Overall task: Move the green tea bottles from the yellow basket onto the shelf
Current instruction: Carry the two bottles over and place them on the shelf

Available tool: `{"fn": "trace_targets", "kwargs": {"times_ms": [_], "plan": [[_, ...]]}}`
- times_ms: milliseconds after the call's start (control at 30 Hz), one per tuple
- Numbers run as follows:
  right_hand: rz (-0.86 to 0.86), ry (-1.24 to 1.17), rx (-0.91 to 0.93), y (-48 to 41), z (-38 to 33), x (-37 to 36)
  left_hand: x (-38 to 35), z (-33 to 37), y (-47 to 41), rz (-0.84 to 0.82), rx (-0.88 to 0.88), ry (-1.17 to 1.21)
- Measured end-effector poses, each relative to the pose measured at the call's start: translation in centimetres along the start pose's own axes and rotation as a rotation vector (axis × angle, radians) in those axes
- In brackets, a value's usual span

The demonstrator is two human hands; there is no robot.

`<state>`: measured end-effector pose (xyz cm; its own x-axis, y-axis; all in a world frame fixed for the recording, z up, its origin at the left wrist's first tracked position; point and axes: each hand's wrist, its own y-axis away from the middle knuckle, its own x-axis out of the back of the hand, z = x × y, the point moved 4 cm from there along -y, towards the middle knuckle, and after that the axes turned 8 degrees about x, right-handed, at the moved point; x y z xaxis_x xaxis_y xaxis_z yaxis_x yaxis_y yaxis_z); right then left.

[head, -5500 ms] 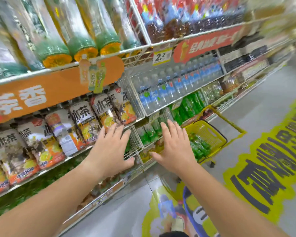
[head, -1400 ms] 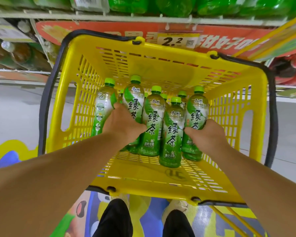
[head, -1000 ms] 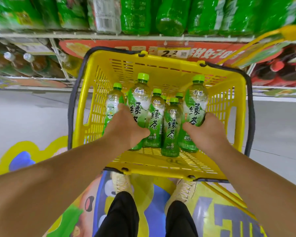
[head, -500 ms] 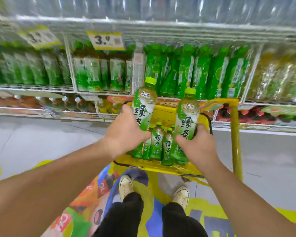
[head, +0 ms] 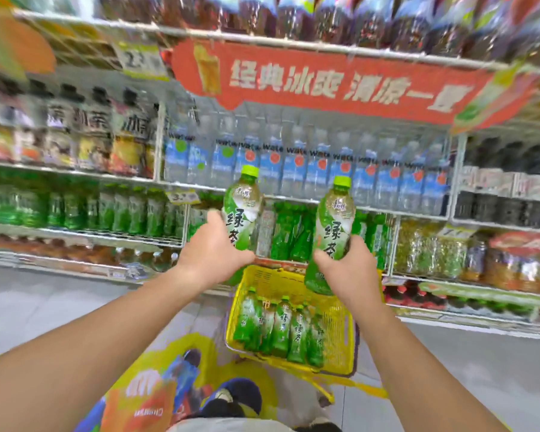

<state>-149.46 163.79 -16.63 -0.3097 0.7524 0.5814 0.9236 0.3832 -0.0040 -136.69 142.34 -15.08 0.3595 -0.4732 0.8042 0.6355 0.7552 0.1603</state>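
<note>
— What's moved since half a second back?

— Both bottles have come up clear of the yellow basket (head: 345, 316); I now see them against the shelf (head: 293, 199) rows. My left hand (head: 214, 251) is wrapped round one green tea bottle (head: 242, 210), my right hand (head: 345, 269) round the other bottle (head: 334, 226), both upright.

— Count?

— Two held. About five remaining bottles (head: 278, 328) stand in the basket, blurred, on the floor below.

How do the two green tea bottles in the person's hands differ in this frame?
The left-hand bottle sits higher in frame than the right-hand bottle. The left hand hides its base; the right hand leaves the other's base visible. Both are upright, green-capped, and above the yellow basket.
</note>
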Motion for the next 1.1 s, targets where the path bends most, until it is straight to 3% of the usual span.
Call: {"fn": "trace_targets", "kwargs": {"times_ms": [367, 533, 800, 1100], "plan": [[-0.161, 0.024, 0.224, -0.6, -9.6, 0.8, 8.4, 0.5, 3.4, 0.165, 0.101, 0.032], [-0.274, 0.038, 0.318, -0.5, -12.3, -0.7, 10.7, -0.7, 6.6, 0.240, 0.242, 0.106], [-0.457, 0.046, 0.488, 2.8, -16.9, -6.2, 14.4, -6.3, 12.3, 0.449, 0.455, 0.348], [-0.631, -0.060, 0.570, 8.0, -22.4, -14.9, 18.5, -14.6, 16.6, 0.710, 0.547, 0.566]]}}
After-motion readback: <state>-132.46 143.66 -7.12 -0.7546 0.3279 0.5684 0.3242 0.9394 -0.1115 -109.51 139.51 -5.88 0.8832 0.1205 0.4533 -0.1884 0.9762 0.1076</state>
